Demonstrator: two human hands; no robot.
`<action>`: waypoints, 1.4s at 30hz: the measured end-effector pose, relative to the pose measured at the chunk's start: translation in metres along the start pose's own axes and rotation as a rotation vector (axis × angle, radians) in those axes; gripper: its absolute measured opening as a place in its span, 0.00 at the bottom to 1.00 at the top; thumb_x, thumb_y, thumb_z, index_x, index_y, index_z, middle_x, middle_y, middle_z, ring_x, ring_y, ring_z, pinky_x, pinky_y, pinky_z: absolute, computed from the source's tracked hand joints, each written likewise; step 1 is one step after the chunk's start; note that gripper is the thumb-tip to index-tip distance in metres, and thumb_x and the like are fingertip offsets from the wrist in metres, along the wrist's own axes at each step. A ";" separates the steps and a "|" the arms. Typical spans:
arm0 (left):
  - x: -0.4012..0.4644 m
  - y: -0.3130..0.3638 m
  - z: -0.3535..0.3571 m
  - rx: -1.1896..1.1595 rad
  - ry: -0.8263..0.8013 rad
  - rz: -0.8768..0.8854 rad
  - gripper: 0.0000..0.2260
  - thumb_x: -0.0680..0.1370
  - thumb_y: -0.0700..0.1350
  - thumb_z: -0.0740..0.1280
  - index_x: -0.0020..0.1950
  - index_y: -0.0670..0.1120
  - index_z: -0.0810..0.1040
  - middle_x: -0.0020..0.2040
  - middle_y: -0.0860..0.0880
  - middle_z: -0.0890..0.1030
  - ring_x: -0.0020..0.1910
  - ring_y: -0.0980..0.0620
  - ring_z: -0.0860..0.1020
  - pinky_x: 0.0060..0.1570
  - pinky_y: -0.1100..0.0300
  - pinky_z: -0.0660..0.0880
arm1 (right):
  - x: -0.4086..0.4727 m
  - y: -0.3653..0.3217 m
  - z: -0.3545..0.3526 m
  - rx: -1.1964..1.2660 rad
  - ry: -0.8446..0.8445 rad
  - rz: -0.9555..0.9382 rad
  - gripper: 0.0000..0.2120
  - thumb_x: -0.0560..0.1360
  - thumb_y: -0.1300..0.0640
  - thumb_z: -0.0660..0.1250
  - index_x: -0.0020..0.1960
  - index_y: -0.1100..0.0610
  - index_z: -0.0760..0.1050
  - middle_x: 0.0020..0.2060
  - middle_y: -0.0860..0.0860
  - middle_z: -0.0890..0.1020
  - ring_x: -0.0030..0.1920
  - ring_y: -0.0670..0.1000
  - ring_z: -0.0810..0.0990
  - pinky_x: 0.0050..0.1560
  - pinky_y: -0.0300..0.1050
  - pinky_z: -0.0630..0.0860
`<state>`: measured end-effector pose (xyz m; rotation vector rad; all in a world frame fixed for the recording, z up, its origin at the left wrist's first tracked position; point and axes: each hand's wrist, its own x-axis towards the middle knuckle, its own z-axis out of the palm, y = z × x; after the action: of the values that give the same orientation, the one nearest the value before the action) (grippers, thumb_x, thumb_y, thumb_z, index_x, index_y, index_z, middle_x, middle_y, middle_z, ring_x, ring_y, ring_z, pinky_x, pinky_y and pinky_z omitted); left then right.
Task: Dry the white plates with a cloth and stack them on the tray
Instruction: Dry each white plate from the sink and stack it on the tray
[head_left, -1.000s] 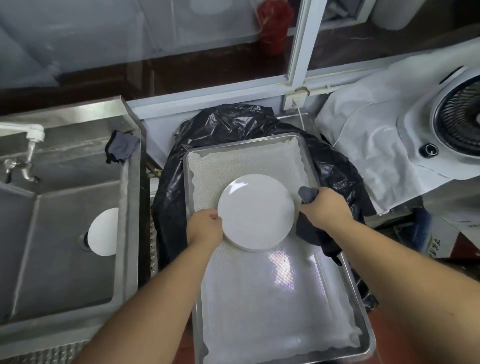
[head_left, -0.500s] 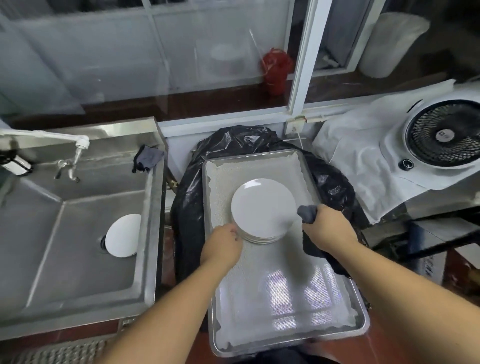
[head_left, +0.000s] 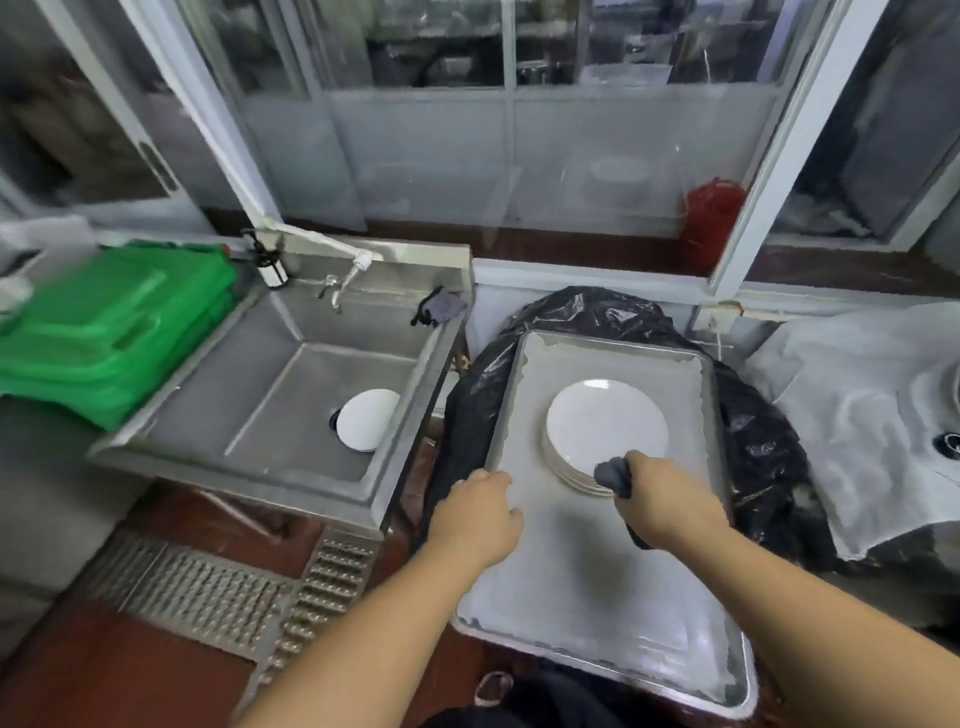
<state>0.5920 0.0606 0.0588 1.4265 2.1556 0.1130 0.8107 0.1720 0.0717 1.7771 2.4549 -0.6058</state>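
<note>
A stack of white plates (head_left: 605, 428) sits in the middle of the metal tray (head_left: 524, 364), which is lined with a white sheet. My right hand (head_left: 662, 496) grips a dark grey cloth (head_left: 613, 475) at the near edge of the stack. My left hand (head_left: 480, 512) hovers over the tray's left rim, fingers loosely curled, holding nothing. More white plates (head_left: 366, 421) lie in the steel sink (head_left: 260, 395) over the drain, to the left of the tray.
A black plastic bag (head_left: 758, 441) lies under the tray. Another dark cloth (head_left: 441, 306) hangs on the sink's back corner beside the tap (head_left: 348, 275). Green crates (head_left: 104, 322) stand left of the sink. White-covered equipment (head_left: 872, 415) is at right. A floor grate (head_left: 208, 597) lies below.
The plate went down onto the stack. My left hand let go and drew back left to the tray's rim. My view swung left, showing the sink and green crates.
</note>
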 end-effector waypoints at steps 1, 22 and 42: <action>-0.010 0.001 0.001 -0.007 0.011 -0.022 0.25 0.83 0.52 0.61 0.81 0.52 0.67 0.77 0.48 0.70 0.72 0.44 0.72 0.67 0.46 0.74 | -0.003 0.000 0.000 0.008 0.000 -0.030 0.06 0.73 0.60 0.58 0.40 0.49 0.67 0.35 0.46 0.77 0.34 0.47 0.74 0.32 0.45 0.71; -0.245 -0.118 0.057 -0.240 0.256 -0.613 0.22 0.84 0.55 0.61 0.78 0.54 0.70 0.76 0.48 0.72 0.71 0.43 0.75 0.69 0.46 0.75 | -0.131 -0.178 0.076 -0.230 -0.149 -0.807 0.09 0.81 0.49 0.64 0.51 0.50 0.64 0.46 0.50 0.76 0.47 0.57 0.82 0.41 0.50 0.77; -0.461 -0.367 0.074 -0.554 0.348 -1.001 0.21 0.82 0.52 0.63 0.75 0.51 0.73 0.73 0.43 0.75 0.67 0.41 0.78 0.65 0.46 0.78 | -0.312 -0.460 0.239 -0.489 -0.410 -1.117 0.06 0.79 0.52 0.63 0.50 0.47 0.65 0.53 0.50 0.83 0.53 0.56 0.83 0.47 0.48 0.74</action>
<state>0.4571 -0.5173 0.0464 -0.0475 2.5720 0.5475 0.4478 -0.3117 0.0639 0.0095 2.7225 -0.2769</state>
